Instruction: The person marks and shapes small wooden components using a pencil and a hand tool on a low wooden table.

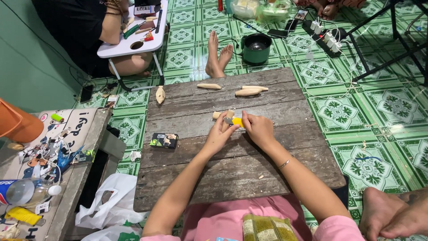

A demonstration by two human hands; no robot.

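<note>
Single head-worn view, looking steeply down, close over wooden board point(232, 169), floor beyond

My fingers cover most of the yellow-handled tool point(237, 121) and the small wood piece point(221, 115); its blade is too small to make out, and the frame's bottom edge cuts off my elbows

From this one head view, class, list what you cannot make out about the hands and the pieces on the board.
- Head view: the small wooden piece is mostly covered by the left hand; its shape is unclear.
- The yellow tool is half hidden by the right hand; any blade is too small to see.
- The carved pieces at the wooden board's far edge are too small for detail.
</note>
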